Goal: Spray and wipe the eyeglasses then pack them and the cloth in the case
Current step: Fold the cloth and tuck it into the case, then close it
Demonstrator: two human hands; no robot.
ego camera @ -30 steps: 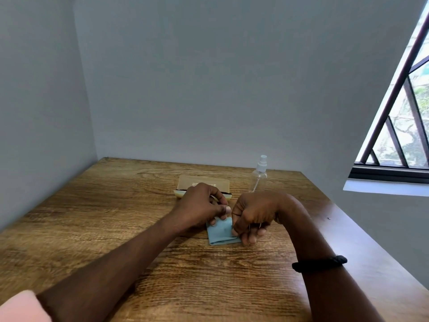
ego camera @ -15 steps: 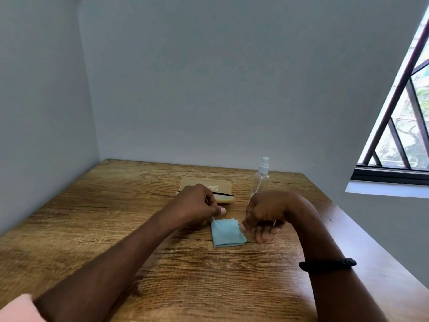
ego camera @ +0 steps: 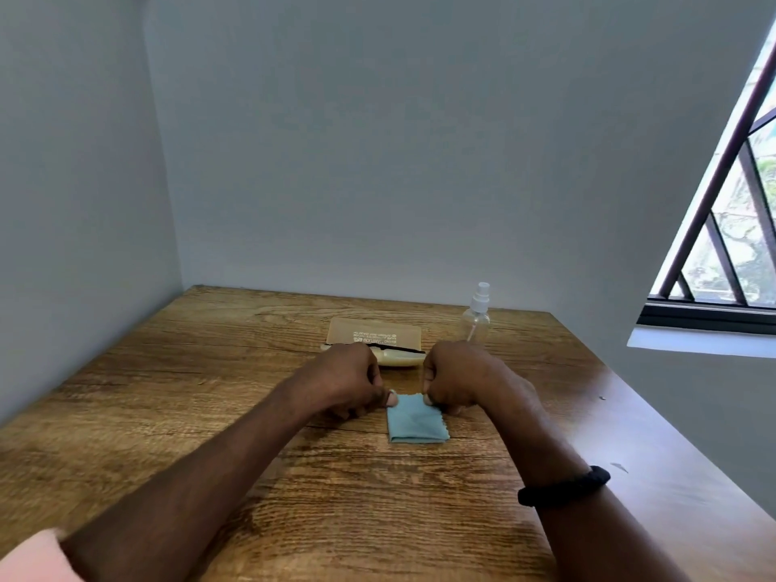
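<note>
A folded light-blue cloth [ego camera: 415, 423] lies flat on the wooden table [ego camera: 210, 392]. My left hand [ego camera: 350, 382] is curled, its thumb and fingers pinching the cloth's far left corner. My right hand [ego camera: 460, 375] is curled too and pinches the cloth's far right edge. Just behind my hands lies the open eyeglass case [ego camera: 376, 334], with a tan lid with print and a cream lower half. A thin dark piece of the eyeglasses [ego camera: 401, 350] shows on the cream half; my hands hide the rest.
A clear spray bottle [ego camera: 476, 319] with a white nozzle stands at the back right, beside the case. Walls close the table at the left and back. The table's right edge runs under a barred window [ego camera: 722, 254].
My hands, bunched together over the cloth a second ago, have moved apart to its far corners. The cloth now lies in a neat folded rectangle.
</note>
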